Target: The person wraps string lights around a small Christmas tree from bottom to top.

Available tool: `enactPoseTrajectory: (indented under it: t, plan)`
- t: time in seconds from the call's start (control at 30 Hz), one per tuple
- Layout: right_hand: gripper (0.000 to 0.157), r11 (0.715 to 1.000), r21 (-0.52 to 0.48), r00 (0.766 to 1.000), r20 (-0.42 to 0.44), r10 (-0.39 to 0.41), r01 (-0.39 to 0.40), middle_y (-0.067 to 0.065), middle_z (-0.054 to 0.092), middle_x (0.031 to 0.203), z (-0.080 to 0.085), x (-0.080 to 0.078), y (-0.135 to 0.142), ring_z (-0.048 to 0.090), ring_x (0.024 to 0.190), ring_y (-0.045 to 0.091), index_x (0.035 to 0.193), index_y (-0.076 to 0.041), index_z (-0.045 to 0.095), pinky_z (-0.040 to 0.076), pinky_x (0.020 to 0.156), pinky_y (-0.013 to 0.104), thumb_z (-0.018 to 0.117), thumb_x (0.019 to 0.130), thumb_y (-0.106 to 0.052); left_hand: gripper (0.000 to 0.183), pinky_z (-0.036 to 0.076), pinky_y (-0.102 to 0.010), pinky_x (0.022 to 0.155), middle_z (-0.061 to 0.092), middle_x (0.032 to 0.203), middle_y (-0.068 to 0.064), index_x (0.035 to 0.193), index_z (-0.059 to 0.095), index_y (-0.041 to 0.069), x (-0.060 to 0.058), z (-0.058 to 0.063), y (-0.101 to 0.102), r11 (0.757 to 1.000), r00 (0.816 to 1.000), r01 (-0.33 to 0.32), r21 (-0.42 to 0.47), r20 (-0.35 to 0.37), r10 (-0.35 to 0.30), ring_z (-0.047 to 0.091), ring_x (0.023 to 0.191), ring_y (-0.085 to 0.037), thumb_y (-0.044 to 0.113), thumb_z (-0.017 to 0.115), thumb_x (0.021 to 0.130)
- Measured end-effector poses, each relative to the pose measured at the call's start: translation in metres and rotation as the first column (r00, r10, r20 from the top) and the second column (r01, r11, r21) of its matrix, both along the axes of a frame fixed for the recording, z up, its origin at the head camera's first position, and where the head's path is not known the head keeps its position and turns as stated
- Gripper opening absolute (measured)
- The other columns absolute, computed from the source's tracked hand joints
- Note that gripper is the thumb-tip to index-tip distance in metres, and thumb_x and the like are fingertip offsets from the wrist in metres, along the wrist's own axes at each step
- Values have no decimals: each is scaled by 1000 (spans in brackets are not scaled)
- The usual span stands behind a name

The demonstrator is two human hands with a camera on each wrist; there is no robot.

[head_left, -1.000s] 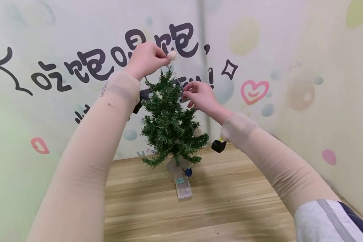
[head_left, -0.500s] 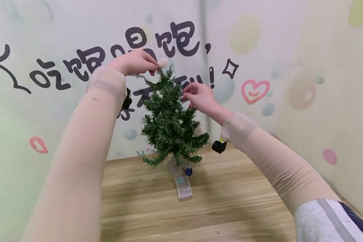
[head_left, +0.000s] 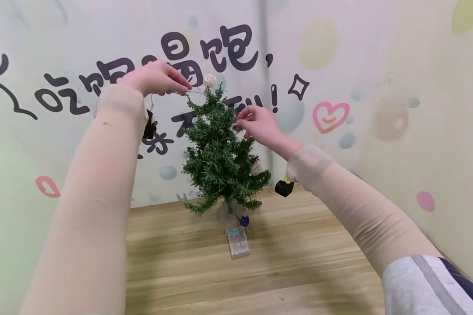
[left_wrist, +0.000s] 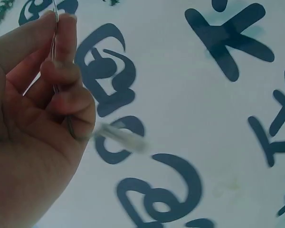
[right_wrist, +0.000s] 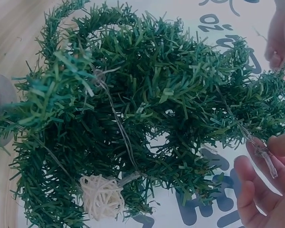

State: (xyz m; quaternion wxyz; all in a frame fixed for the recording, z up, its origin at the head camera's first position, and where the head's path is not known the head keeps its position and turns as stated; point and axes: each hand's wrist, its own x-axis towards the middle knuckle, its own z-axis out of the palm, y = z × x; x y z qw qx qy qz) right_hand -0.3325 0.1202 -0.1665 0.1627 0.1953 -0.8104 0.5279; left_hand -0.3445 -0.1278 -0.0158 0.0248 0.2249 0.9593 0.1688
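Observation:
A small green artificial Christmas tree [head_left: 220, 148] stands upright, wound with string light wire [right_wrist: 118, 123]. Left of its top, my left hand [head_left: 157, 78] pinches the wire between thumb and fingers; in the left wrist view the strand crosses the palm, and a blurred pale bulb [left_wrist: 123, 137] hangs out beside it. A cream woven ball [head_left: 210, 80] sits at the treetop, and the wire stretches from my fingers toward it. On the tree's right side my right hand [head_left: 260, 124] pinches the wire by a clear bulb [right_wrist: 270, 164]. Another woven ball [right_wrist: 102, 197] hangs among the lower branches.
The round grey base [head_left: 222, 214] rests on a wood-grain table [head_left: 299, 262]. In front of it lie a clear plastic box [head_left: 238, 245] and a small dark blue object [head_left: 244, 220]. A wall [head_left: 362, 57] with painted lettering rises close behind the tree.
My left hand has moved left and slightly down, from the woven ball onto the wire beside it. The ball has come left and down to the treetop. My right hand stays almost still.

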Motion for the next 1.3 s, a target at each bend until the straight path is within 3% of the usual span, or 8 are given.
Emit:
enactPoseTrajectory:
  t: [0.17,0.3,0.5,0.63,0.77,0.97,1.13,1.3]
  plan:
    - [7,999,32,1000,-10,3,-2,2,65,76,0,-1,-1,59,70,32,89,-11,56,47,64,41,58,84,-16,37,36,-25,65,54,104,-2,120,53,17,-12,-21,-19,971,991,-31,238,133,-1,42,71,-12,28,57,85]
    - [6,999,40,1000,-18,-1,2,3,65,76,-3,-2,1,59,69,30,87,-10,57,48,62,37,58,85,-15,32,39,-21,58,56,93,-3,111,57,8,-18,-48,-23,933,990,-7,359,136,-45,44,65,-10,25,60,84]
    - [5,999,41,1000,-20,-19,20,3,65,76,-5,-2,-1,60,69,28,85,-10,57,49,62,33,58,85,-15,32,43,-29,74,59,101,-10,108,60,6,-23,-78,-16,953,995,34,301,82,-62,51,78,-15,28,58,85]
    - [6,998,62,999,-17,-27,28,1,65,76,-6,-2,-4,60,69,26,85,-11,57,48,62,33,58,85,-17,35,39,-35,83,56,109,-9,111,61,11,-21,-84,-8,981,998,60,184,23,-65,51,89,-19,33,58,84]
    - [5,997,66,999,-29,-39,40,0,65,76,-6,-3,-6,60,68,23,84,-11,58,48,63,31,58,85,-16,32,37,-38,88,55,114,-9,111,61,11,-19,-87,-2,989,997,76,130,-28,-73,51,96,-21,31,57,85]
    - [9,996,70,998,-40,-50,52,1,65,77,-6,-3,-5,59,68,23,87,-7,60,47,59,29,58,84,-15,28,41,-36,81,60,103,-8,108,61,8,-19,-90,5,985,990,53,166,-135,-31,53,95,-21,25,54,87]
    - [13,993,102,998,-32,-59,62,0,65,78,-6,-4,-4,59,71,26,91,-7,61,45,56,27,57,85,-18,25,42,-34,77,62,99,-7,104,63,10,-19,-95,4,966,975,11,258,-217,47,56,91,-23,24,51,88]
    - [14,991,113,997,-43,-61,65,-2,65,77,-6,-2,-6,59,68,16,91,-7,61,45,58,27,57,85,-19,22,43,-30,79,62,103,-4,99,65,13,-23,-100,3,941,956,24,338,-283,78,59,83,-21,25,52,86]
